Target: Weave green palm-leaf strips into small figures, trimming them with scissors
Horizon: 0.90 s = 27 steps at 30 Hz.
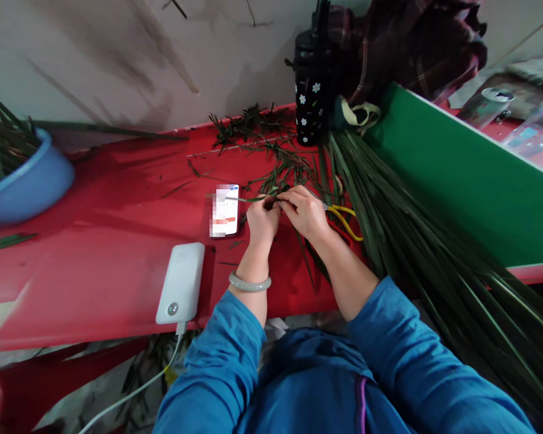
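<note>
My left hand (262, 220) and my right hand (304, 210) meet over the red table, both closed on a narrow green leaf strip (248, 199). One end of the strip sticks out to the left, across a lit phone (225, 211). My fingers hide the part between them. Just right of my right hand lie scissors (344, 217) with yellow and red handles, partly covered by my hand and forearm. Cut leaf scraps (289, 166) are scattered behind my hands.
A bundle of long leaves (402, 223) runs down the right side, beside a green board (461, 187). A black tumbler (314, 90) stands at the back. A white power bank (180, 283) with a cable lies front left. A blue basin (31, 181) holds leaves at far left.
</note>
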Motion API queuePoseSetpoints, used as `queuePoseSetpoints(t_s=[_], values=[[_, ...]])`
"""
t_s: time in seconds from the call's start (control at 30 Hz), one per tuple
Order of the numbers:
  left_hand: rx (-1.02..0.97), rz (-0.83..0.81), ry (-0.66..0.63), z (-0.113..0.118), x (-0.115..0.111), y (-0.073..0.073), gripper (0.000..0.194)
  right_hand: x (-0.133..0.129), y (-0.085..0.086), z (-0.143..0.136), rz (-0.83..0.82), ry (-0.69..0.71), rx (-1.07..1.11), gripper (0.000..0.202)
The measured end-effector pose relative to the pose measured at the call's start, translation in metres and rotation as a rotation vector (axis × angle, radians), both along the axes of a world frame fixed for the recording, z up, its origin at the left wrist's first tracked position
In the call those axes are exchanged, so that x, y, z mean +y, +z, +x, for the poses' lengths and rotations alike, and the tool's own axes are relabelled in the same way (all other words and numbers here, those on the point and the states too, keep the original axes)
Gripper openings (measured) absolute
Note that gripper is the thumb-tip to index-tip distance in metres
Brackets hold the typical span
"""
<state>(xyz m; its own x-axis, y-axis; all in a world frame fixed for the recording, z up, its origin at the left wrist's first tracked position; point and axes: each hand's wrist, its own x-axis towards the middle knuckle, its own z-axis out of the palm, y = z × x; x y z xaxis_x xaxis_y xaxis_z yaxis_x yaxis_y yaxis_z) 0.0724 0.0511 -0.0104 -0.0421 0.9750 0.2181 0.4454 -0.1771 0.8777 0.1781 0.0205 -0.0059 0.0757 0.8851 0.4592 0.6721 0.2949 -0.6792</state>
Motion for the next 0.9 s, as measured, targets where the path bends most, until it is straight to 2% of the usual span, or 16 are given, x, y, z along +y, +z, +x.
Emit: queuePoseSetpoints(t_s=[0.3, 0.37, 0.47, 0.6, 0.77, 0.9], values=[[-0.026, 0.034, -0.001, 0.002, -0.003, 0.005, 0.008, 0.006, -0.007, 0.006, -0.142, -0.095, -0.056, 0.02], [-0.047, 0.022, 0.021, 0.001, -0.001, 0.003, 0.009, 0.007, -0.005, 0.005, -0.144, -0.108, 0.02, 0.019], [-0.161, -0.037, 0.052, 0.0, 0.003, -0.001, 0.009, 0.008, -0.003, 0.006, -0.136, -0.15, 0.25, 0.016], [-0.426, -0.193, -0.029, 0.003, 0.0, 0.002, 0.01, 0.012, -0.009, 0.006, -0.117, -0.12, 0.439, 0.016], [-0.446, -0.247, -0.069, 0.007, -0.008, 0.014, 0.023, 0.01, -0.007, 0.005, -0.173, -0.055, 0.309, 0.011], [-0.493, -0.241, -0.169, 0.007, -0.003, 0.006, 0.02, 0.009, -0.004, 0.007, -0.176, -0.015, 0.288, 0.012]])
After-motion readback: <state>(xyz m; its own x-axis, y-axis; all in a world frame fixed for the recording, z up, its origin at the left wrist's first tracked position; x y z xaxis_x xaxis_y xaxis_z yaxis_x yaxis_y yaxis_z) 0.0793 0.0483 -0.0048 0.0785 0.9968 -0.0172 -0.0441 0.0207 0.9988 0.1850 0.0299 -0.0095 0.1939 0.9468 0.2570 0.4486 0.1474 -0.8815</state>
